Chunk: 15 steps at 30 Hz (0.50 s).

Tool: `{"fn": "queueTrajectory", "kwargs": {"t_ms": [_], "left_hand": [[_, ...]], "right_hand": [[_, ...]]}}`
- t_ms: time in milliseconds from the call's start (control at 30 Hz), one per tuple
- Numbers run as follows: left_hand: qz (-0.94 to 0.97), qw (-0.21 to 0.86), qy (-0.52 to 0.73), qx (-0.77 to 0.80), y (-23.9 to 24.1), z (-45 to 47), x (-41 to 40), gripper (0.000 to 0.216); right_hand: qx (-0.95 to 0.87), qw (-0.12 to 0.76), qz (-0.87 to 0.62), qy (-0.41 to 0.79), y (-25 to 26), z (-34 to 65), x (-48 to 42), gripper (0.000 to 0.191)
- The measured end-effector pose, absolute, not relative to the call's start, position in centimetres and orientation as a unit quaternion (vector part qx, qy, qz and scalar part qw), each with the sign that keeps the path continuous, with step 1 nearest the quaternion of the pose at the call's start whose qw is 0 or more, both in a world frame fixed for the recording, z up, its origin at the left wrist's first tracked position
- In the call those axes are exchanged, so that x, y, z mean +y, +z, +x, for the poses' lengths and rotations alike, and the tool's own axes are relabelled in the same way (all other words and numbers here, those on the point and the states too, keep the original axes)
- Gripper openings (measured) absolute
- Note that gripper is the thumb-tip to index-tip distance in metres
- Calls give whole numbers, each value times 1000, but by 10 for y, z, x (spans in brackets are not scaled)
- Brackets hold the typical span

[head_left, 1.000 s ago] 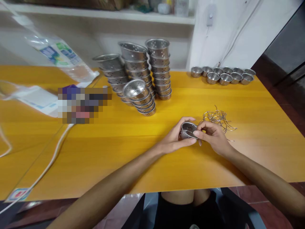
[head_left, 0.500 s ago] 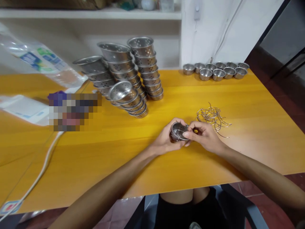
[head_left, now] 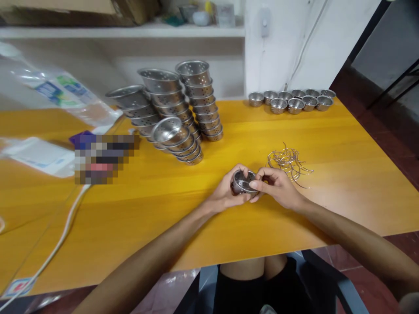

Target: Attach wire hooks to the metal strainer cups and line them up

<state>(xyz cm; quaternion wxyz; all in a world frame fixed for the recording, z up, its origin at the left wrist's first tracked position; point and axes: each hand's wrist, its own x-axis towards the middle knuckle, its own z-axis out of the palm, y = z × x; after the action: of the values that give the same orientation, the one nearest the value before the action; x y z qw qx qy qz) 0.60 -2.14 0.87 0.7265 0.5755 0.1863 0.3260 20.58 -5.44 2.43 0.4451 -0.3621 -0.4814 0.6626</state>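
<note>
My left hand (head_left: 224,192) is wrapped round a small perforated metal cup (head_left: 243,185), its open mouth tilted up toward me. At the cup's right side, my right hand (head_left: 279,188) is closed in a pinch, with the thumb over the rim and the fingers by the outer wall. Whether a thin piece is also between those fingertips cannot be made out. Just beyond my right hand lies a loose heap of curved thin metal wires (head_left: 286,161). The cup is held above the yellow table (head_left: 209,240), near its front edge.
Tall leaning stacks of perforated cups (head_left: 204,102) stand at the back left, with a shorter stack (head_left: 183,144) before them. Several single cups (head_left: 295,106) sit at the back right. Plastic bags (head_left: 42,157), a pixelated patch and a white cable (head_left: 67,226) are at left.
The whole view has shifted slightly as the head moved. Both hands keep nearly the same hold on the cup, with only slight finger movement.
</note>
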Motion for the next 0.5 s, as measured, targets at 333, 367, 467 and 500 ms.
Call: {"fn": "queueTrajectory", "kwargs": {"t_ms": [333,367,467,500], "left_hand": [[581,718,349,160,10,11,-23,51],[586,709,358,163,9,12,-23,51],[607,665,396,180,6,15,-24,48],[620,639,413,195,6,16,-24,48]], "right_hand": [[-514,444,-363,638,24,208,-56,40],[-527,450,-363,623,25,208,-56,37],[-550,499,-377,554,26,211,-54,32],[-547,511,-387,538,27,213,-53,35]]}}
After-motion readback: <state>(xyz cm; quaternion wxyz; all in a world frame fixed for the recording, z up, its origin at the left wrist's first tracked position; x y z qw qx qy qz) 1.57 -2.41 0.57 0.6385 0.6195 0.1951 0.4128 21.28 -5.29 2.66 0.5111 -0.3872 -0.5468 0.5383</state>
